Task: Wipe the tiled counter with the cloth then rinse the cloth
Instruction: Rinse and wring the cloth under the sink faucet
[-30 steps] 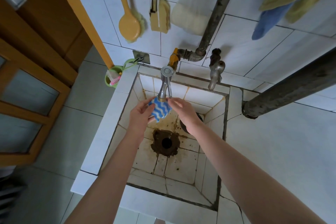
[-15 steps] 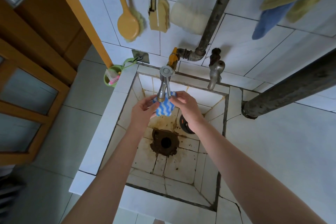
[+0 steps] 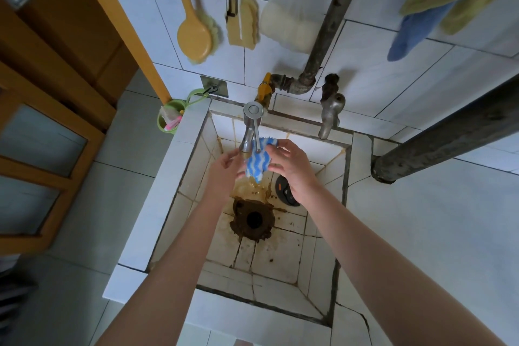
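A blue-and-white wavy cloth [image 3: 259, 163] is bunched between both hands, directly under the chrome tap [image 3: 252, 128] over the tiled sink [image 3: 280, 236]. My left hand [image 3: 224, 170] grips its left side and my right hand [image 3: 292, 166] clasps its right side and top. The cloth's lower tip hangs down toward the rusty drain [image 3: 254, 219]. The white tiled counter [image 3: 438, 233] spreads to the right of the sink.
A second old tap [image 3: 330, 109] and a rusty pipe [image 3: 331, 19] stand behind the sink. A brush [image 3: 195, 36], sponge [image 3: 243, 22] and bagged item hang on the wall. A thick dark pipe [image 3: 449, 140] crosses above the counter. A green cup [image 3: 170, 119] hangs at left.
Both hands lifted the cloth closer under the tap spout and squeezed it together; the right hand now wraps over the cloth's top.
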The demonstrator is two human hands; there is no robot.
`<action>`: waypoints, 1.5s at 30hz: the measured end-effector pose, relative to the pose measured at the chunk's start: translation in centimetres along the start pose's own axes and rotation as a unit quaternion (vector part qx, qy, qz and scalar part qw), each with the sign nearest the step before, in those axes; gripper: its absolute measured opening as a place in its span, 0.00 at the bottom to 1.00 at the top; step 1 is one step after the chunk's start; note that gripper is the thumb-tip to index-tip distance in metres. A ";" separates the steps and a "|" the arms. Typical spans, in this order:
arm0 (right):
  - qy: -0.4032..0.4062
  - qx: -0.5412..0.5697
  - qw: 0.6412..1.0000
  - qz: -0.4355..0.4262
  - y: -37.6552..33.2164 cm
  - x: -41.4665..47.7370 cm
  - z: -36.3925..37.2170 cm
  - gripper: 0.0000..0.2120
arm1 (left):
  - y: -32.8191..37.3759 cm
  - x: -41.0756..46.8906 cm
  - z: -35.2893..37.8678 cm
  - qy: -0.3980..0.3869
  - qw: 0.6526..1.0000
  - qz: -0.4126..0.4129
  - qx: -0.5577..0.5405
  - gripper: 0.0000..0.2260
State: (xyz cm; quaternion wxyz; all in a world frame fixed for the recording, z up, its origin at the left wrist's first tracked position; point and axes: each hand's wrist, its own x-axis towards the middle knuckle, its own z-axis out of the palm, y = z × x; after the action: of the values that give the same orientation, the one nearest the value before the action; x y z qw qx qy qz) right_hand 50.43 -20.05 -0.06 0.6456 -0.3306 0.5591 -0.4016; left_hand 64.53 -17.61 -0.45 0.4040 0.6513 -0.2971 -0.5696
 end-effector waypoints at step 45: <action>-0.065 -0.156 0.985 -0.019 0.9 -0.4 1.0 0.06 | -0.2 -1.5 -2.6 -0.056 0.997 0.022 0.042 0.05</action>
State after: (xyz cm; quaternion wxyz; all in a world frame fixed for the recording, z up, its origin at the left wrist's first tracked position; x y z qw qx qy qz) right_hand 51.57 -19.26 -0.52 0.6135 -0.4630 0.5655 -0.2991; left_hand 66.84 -15.80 0.20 0.3716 0.6277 -0.3570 -0.5835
